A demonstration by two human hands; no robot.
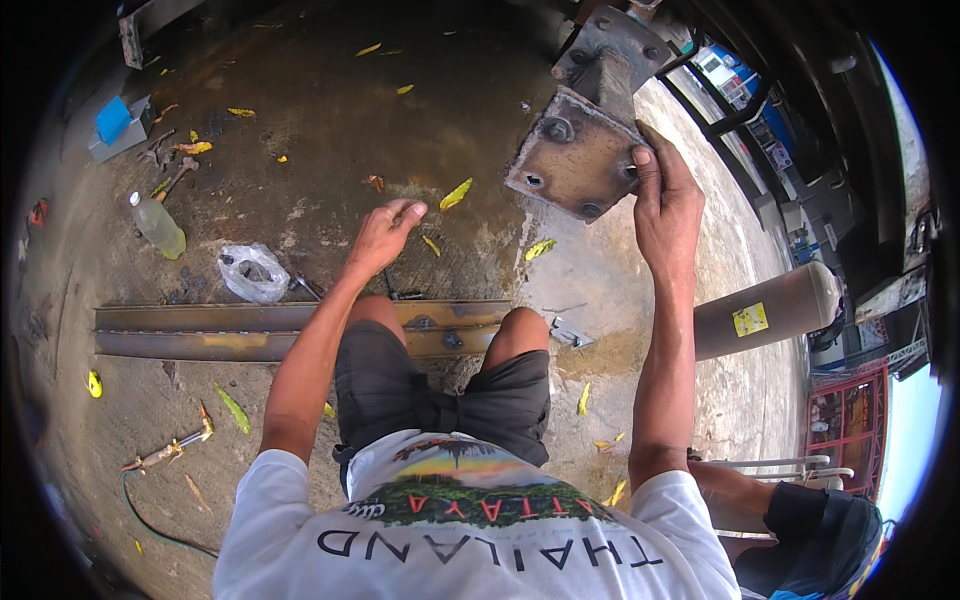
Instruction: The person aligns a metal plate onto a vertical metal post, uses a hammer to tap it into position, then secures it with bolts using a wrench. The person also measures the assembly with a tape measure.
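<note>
Right hand (665,205) grips the rusty bolted plate (575,160) at its edge; left hand (385,232) hangs loose-fingered, empty. Advisable: steady the plate with both hands.

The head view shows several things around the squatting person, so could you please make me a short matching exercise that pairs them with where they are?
Things:
1. rusty base plate
2. plastic bottle
3. steel channel
4. clear plastic bag

Places:
A. flat on the concrete under the knees
B. touched at its edge by the right hand
C. lying far left on the floor
D. on the floor, left of the left hand

Pairs: 1-B, 2-C, 3-A, 4-D
</note>
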